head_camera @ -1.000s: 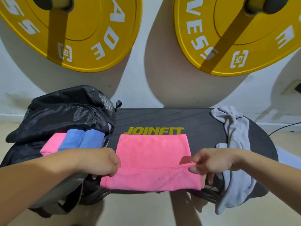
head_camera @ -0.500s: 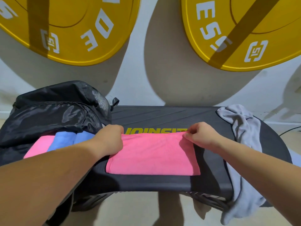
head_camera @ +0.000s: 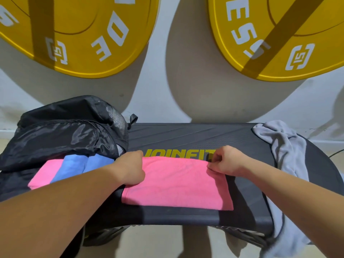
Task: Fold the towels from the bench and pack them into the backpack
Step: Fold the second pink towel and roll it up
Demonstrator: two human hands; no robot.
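**Q:** Where did the pink towel (head_camera: 176, 185) lie relative to the fingers?

**A:** It lay flat on the bench (head_camera: 204, 135), folded to a rectangle. Its far edge sat at both sets of fingers. The rest of the cloth extended from the fingers toward the person.

**Q:** What was the state of the fingers?

**A:** The left hand (head_camera: 130, 168) was curled on the far-left corner. Its fingertips were tucked out of sight, so a pinch was probable but not confirmed. The right hand (head_camera: 227, 161) pinched the far-right corner between thumb and curled fingers.

**Q:** How did the long axis run?

**A:** It ran left to right, from one hand's fingers to the other's. Each hand controlled one end.

**Q:** Which relation governed the coming move?

**A:** In my judgement, a further fold required one corner to travel along that axis to the opposite fingers. For packing, the backpack (head_camera: 65, 131) lay just beside the left fingers, on their outer side. It was open and held two blue towels (head_camera: 78, 164) and a packed pink towel (head_camera: 44, 175). The left hand was the nearer one to it.

**Q:** What about the remaining stock?

**A:** A grey towel (head_camera: 286, 146) lay unfolded beyond the right fingers, near them but apart, draped over the bench end. The right hand was nearer to it.
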